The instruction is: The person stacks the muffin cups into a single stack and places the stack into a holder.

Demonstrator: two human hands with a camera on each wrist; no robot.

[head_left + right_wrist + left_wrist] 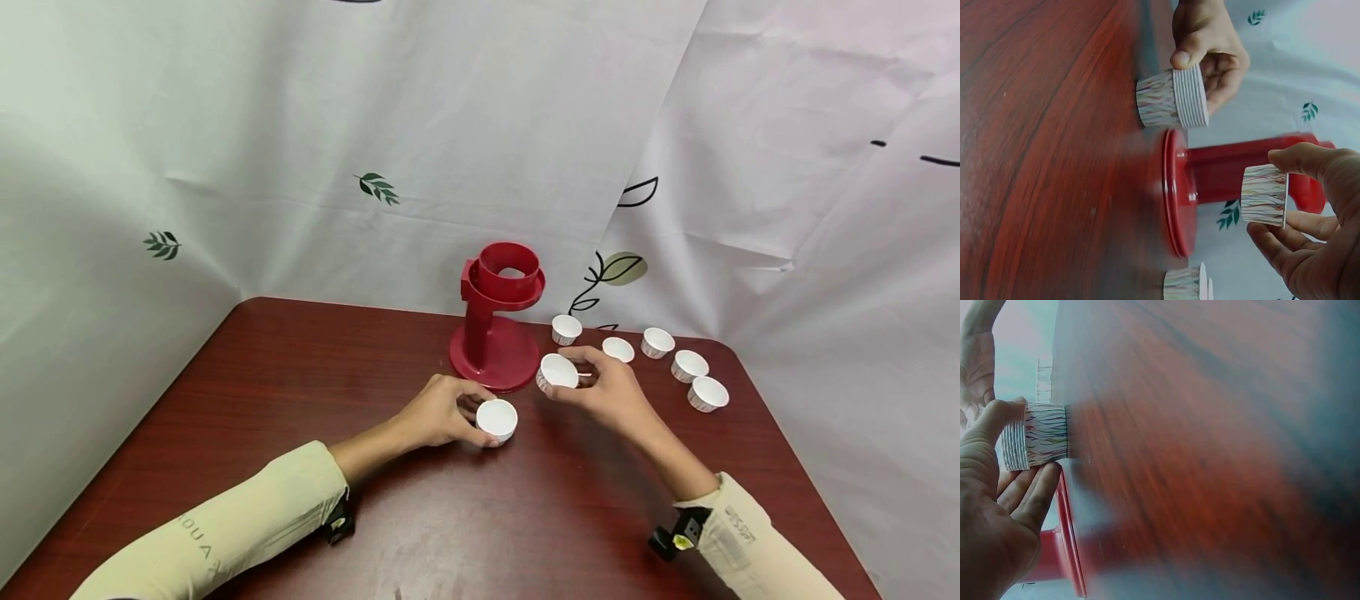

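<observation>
My left hand [442, 412] grips a short stack of nested white paper baking cups [497, 419] between thumb and fingers. The left wrist view shows the stack [1038, 434] upright, its base right at the table and several rims layered at its top. My right hand [611, 390] pinches a single baking cup [557, 372] with thumb and fingers, held up off the table. In the right wrist view this cup [1264, 195] has wavy coloured lines on its side. Behind both hands stands a red plastic stand [498, 350] with a ring-shaped holder [508, 271] on top.
Several baking cups stand at the back right of the brown table [450, 517]: one cup [566, 330] beside the red stand, another cup [618, 349] behind my right hand, and more cups [690, 366] toward the right edge. A white patterned cloth [420, 125] hangs behind the table.
</observation>
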